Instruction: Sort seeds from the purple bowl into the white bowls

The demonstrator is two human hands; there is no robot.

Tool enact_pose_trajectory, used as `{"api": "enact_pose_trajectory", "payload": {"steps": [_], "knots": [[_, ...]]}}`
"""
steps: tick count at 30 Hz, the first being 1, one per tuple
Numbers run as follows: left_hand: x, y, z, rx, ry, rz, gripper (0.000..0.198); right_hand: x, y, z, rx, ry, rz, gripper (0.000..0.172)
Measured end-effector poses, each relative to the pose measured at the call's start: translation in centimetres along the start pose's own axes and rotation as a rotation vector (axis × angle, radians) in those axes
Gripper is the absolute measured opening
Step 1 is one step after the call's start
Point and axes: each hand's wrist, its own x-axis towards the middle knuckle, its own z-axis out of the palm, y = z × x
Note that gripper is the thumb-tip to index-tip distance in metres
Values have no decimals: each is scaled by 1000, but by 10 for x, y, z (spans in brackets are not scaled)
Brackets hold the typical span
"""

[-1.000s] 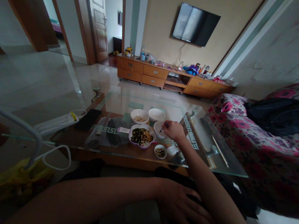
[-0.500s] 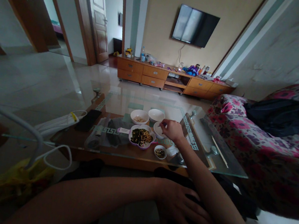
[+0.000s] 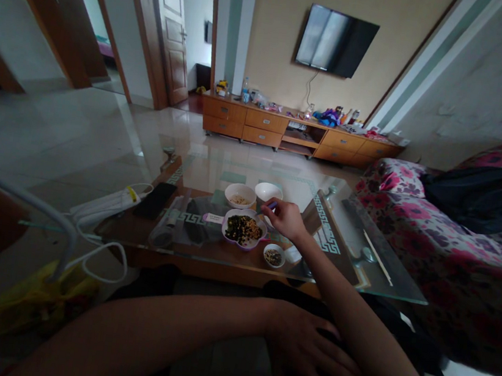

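My right hand (image 3: 285, 217) is closed in a pinch on a small purple-tipped object (image 3: 271, 205), too small to name, above the right edge of a scalloped dish (image 3: 250, 246). Dark and yellowish bits lie in that dish. Behind it stand a white bowl with pale contents (image 3: 239, 197) and another white bowl (image 3: 269, 192); a third is mostly hidden under my right hand. A small bowl of mixed bits (image 3: 274, 256) sits near the table's front edge. My left hand (image 3: 308, 350) rests low over my lap, fingers spread, holding nothing visible.
The glass table (image 3: 198, 169) also carries a dark phone (image 3: 156, 199), plastic bags (image 3: 191, 220), a white power strip (image 3: 105, 206) and a thin stick (image 3: 378, 258). A flowered sofa (image 3: 448, 232) is at right; a yellow bag (image 3: 41, 302) is at lower left.
My right hand has moved from over the third white bowl toward the scalloped dish, and the purple tip shows more. The whole view has shifted slightly. My left hand stays on my lap.
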Motion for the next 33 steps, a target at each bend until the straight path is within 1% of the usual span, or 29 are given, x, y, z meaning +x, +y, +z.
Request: {"api": "enact_pose_trajectory", "payload": {"steps": [3,7,11,13,15,21,25,33], "knots": [[-3,2,1,6,20,-7,77,1,-4,8,59,-62,-19,25],[-6,2,2,-16,33,-9,80,3,-13,20,124,-100,-59,20],[-6,3,-2,-47,-42,-25,82,5,-19,28,119,-130,-93,19],[-7,4,-3,-59,-88,-35,82,7,-21,29,89,-150,-95,18],[-10,5,-3,-59,-108,-32,84,8,-23,30,41,-166,-87,18],[-15,8,-3,-69,-106,-60,84,12,-28,31,-32,-179,-63,17],[-14,6,-8,-75,-112,-59,82,13,-28,33,-44,-190,-70,17],[-14,5,-12,-50,-78,-44,82,14,-30,34,-15,-225,-80,18]]}}
